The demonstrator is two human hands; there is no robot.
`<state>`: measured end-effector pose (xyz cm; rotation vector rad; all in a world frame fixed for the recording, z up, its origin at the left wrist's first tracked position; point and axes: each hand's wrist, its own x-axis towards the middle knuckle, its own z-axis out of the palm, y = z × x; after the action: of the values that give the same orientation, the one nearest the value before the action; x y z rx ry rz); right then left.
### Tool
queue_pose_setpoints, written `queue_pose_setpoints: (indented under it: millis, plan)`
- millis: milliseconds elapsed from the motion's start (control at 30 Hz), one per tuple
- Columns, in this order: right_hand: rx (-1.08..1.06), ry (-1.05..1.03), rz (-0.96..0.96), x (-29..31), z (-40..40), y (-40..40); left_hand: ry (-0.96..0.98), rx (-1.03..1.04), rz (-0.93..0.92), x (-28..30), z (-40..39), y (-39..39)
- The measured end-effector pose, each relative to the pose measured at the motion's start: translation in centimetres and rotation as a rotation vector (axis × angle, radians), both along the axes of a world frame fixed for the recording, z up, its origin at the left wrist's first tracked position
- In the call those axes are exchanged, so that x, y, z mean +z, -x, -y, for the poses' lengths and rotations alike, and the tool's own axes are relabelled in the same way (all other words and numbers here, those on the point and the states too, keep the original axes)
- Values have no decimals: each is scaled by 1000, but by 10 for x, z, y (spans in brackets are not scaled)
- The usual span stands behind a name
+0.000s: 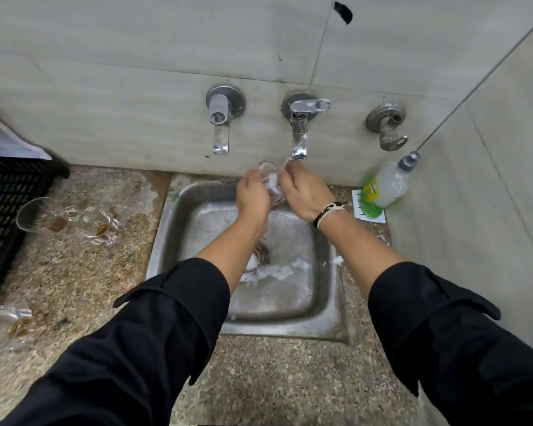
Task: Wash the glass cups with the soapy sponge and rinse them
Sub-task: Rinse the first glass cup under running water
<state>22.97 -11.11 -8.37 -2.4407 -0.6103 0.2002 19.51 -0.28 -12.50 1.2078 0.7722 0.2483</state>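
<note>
A clear glass cup (271, 179) is held over the steel sink (173, 229), just under the spout of the right tap (299, 142). My left hand (253, 198) grips the cup from the left. My right hand (305, 195) is on its right side, fingers at the rim. Water seems to run from the spout onto the cup. Another glass (251, 264) lies in the sink basin beside soap foam, partly hidden by my left forearm. No sponge is visible.
Two dirty glass cups (37, 215) (97, 226) with brown dregs lie on the granite counter at left, a third (3, 329) at the near left edge. A black crate (3, 195) stands far left. A dish soap bottle (385, 189) leans at the right wall. A second tap (222, 124) is left.
</note>
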Motion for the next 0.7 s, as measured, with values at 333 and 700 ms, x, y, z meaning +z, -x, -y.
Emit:
queue_pose_setpoints:
  millis: [333, 700]
  plan:
    - [-355, -218, -822, 7, -13, 7, -759, -138, 275, -6, -13, 12]
    - [-468, -883, -1040, -23, -11, 31, 430, -128, 79, 4, 10, 22]
